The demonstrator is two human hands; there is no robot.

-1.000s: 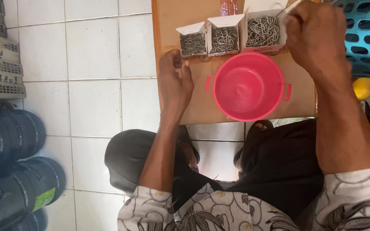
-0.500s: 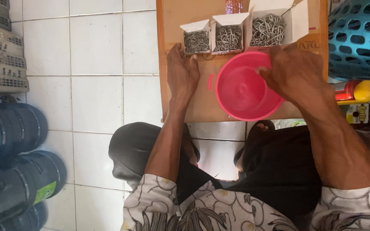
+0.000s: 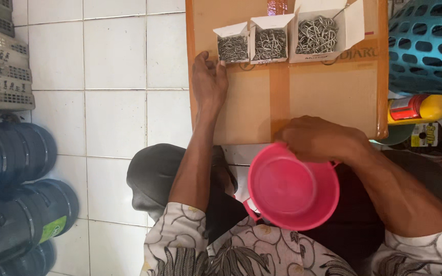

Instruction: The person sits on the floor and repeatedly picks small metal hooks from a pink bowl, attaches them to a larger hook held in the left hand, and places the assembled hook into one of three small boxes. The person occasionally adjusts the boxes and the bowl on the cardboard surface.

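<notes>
Right hand (image 3: 319, 139) closed over far rim of pink plastic bowl (image 3: 292, 185), fingers curled on the edge, bowl lifted off the box and held above the lap, mouth up, inside bare. Small side lug visible at bowl's lower left. Left hand (image 3: 208, 79) flat on top of cardboard box (image 3: 262, 110), fingers loosely spread, gripping nothing, fingertips touching near corner of smallest white carton (image 3: 233, 46).

Three white cartons in a row along far part of box top, flaps open: smallest at left, middle one (image 3: 269, 43) touching it, largest (image 3: 319, 35) just beside at right. All three filled with grey metal hooks or bent wire pieces; exact kind too small to tell. Strip of brown tape down the middle of box top.

Blue perforated plastic basket (image 3: 428, 43) to the right of box. Below it, a yellow bottle with red label (image 3: 419, 107) lying on its side. White tiled floor (image 3: 113, 112) at left. Dark ribbed drums (image 3: 16, 184) stacked at lower left, grey crate (image 3: 1, 66) above them. Patterned shirt sleeves (image 3: 241, 250) at bottom edge.
</notes>
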